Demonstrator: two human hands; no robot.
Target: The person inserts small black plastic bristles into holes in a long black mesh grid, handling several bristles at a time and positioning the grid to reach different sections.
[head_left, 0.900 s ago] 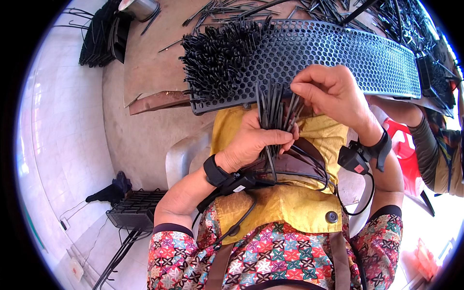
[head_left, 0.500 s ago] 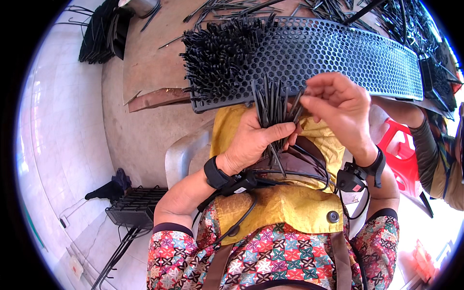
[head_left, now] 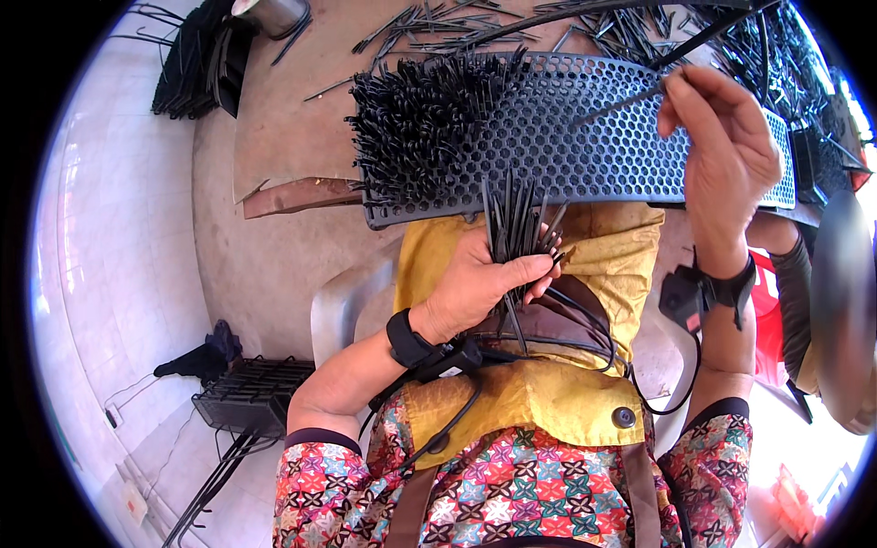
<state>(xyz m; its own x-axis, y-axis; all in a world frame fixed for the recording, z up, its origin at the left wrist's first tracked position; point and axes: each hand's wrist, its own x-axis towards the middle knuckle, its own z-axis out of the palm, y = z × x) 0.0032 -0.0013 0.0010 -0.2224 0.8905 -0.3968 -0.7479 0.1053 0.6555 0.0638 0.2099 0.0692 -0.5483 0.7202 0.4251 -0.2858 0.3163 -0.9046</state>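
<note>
My left hand is closed around a bundle of thin dark sticks, pointed at the ends and fanned out above the thumb. Raised at the right, my right hand pinches one thin dark stick by its end. That stick slants down to the left, over a long black tray full of round holes. Many similar sticks stand packed upright in the tray's left end. What exactly the sticks are, I cannot tell.
Loose sticks lie scattered on the brown board behind the tray, with a larger heap at the far right. A metal can stands at the back left. Another person's arm is at the right. A black rack sits lower left.
My right hand has moved up and right, away from the bundle, drawing out one stick. My left hand still grips the bundle in nearly the same place.
</note>
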